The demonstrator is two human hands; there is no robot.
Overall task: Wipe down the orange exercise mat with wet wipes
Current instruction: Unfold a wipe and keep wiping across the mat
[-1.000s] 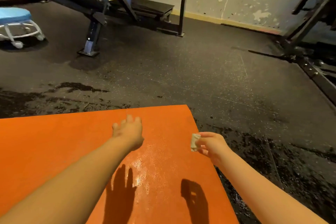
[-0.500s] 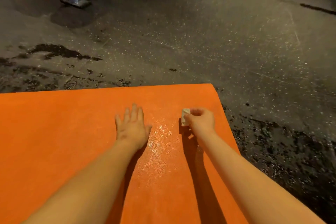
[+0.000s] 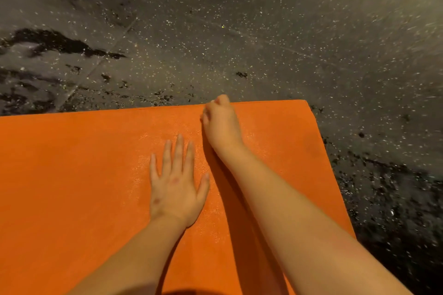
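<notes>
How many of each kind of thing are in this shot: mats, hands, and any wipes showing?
Orange mat: 1
Hands: 2, the left hand flat on the mat, the right hand curled at its far edge
Wipes: 0 in sight; one may be hidden under the curled fingers
Total: 3
</notes>
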